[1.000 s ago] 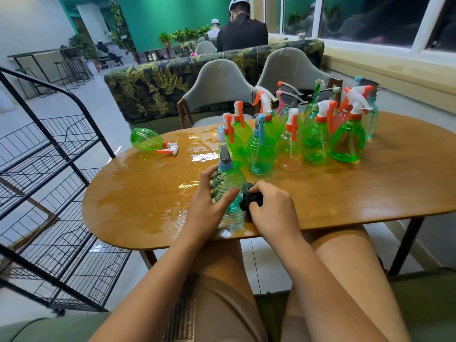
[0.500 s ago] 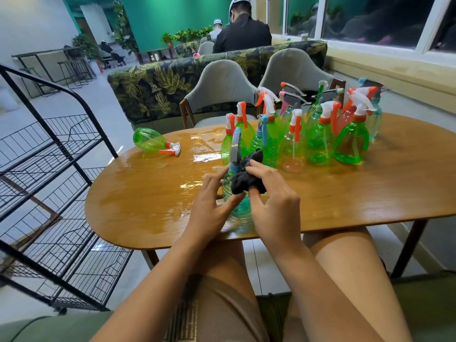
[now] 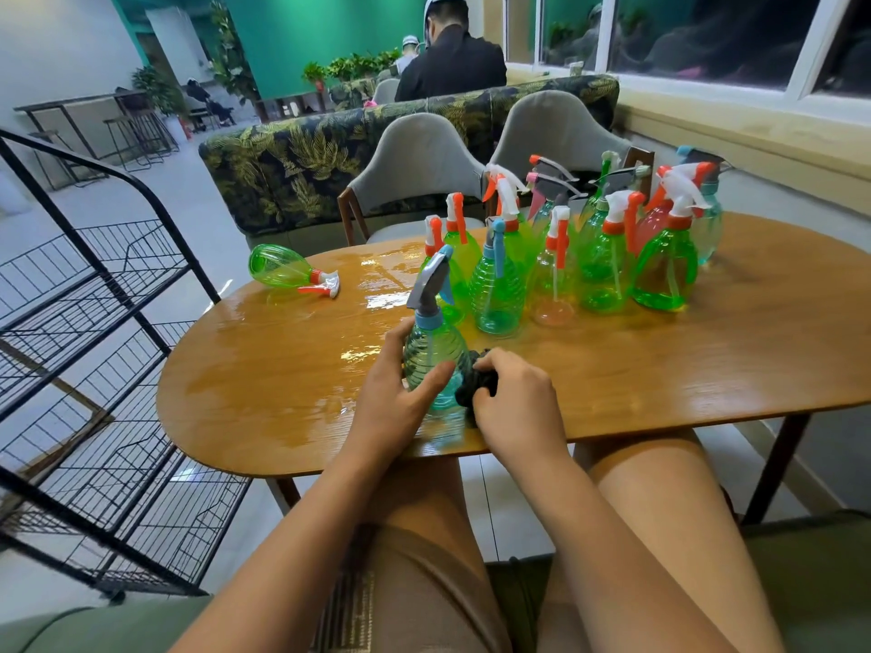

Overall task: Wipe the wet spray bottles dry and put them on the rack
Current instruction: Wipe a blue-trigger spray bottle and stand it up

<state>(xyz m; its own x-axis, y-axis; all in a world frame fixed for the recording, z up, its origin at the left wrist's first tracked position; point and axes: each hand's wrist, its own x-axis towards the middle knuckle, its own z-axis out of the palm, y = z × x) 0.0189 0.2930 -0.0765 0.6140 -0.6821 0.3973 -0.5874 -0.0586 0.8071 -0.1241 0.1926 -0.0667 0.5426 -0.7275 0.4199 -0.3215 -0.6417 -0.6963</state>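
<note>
Wet table (image 3: pixel 660 365), near edge: teal bottle (image 3: pixel 431 351) upright, gripped by L hand (image 3: pixel 391 407); R hand (image 3: pixel 518 407) clutching dark cloth (image 3: pixel 473 386) vs btl side. Rotate btl, wipe neck-to-base, incl. trigger.

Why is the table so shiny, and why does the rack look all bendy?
Head view: the table looks wet and mirrors the room light, so white glare sits beside the held bottle; the wide lens bows the rack at the left edge; the black cloth in the right hand shows no detail.
</note>
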